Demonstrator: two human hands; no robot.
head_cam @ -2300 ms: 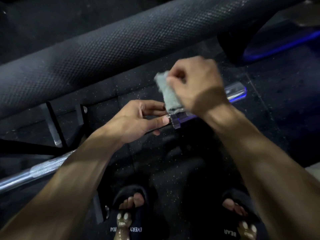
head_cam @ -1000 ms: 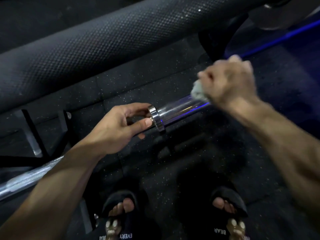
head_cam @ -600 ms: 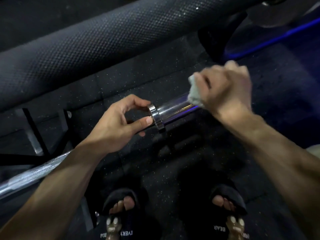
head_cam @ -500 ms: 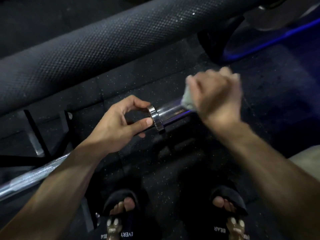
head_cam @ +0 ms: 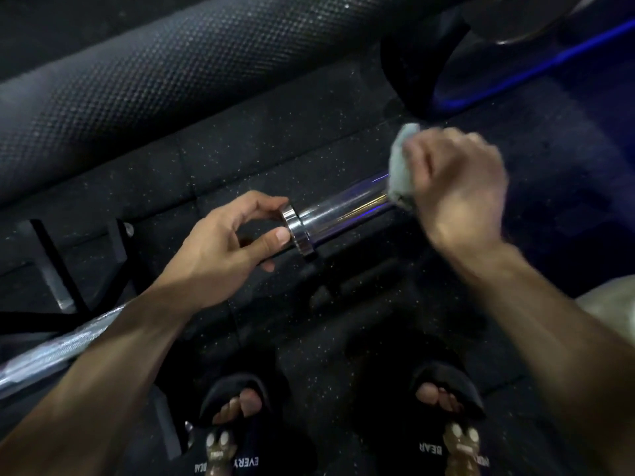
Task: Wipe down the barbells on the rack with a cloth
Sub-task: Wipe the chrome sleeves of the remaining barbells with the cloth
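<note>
From the head view, the right hand [head_cam: 453,187] is fisted around a pale cloth [head_cam: 400,166], pressing it onto the chrome sleeve of the barbell [head_cam: 343,209]. The sleeve's long axis runs from that grip down and leftward to the collar [head_cam: 297,231], where the left hand [head_cam: 223,249] pinches the rim between thumb and fingertips. The bare sleeve lies between both grips, so the next stroke probably follows this axis toward the left hand; the right hand carries it.
</note>
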